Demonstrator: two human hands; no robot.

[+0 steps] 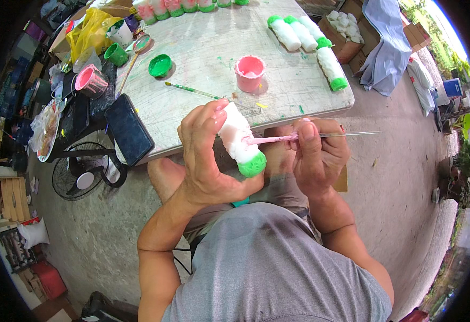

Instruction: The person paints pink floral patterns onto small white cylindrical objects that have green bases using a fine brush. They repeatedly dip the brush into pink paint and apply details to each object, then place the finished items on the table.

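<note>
My left hand (205, 155) grips a white moulded figure (234, 131) between fingers and thumb, tilted, its green-painted end (252, 164) toward me. In my right hand (318, 155) is a paintbrush (275, 139), its shaft coated pink and its clear handle end pointing right. The brush tip meets the white side just above the green end, where a faint pink tint shows. Beyond my hands, a tub of pink paint (250, 80) stands on the white table (208, 48). A second brush (192, 90) with green paint on it lies to the tub's left.
Several white figures with green ends (286, 35) lie at the table's far right; a pink-and-green row (176, 6) stands at the back. A green paint lid (160, 65), a dark phone (129, 129) and a pink paint can (91, 80) are leftward. A fan (85, 174) sits below.
</note>
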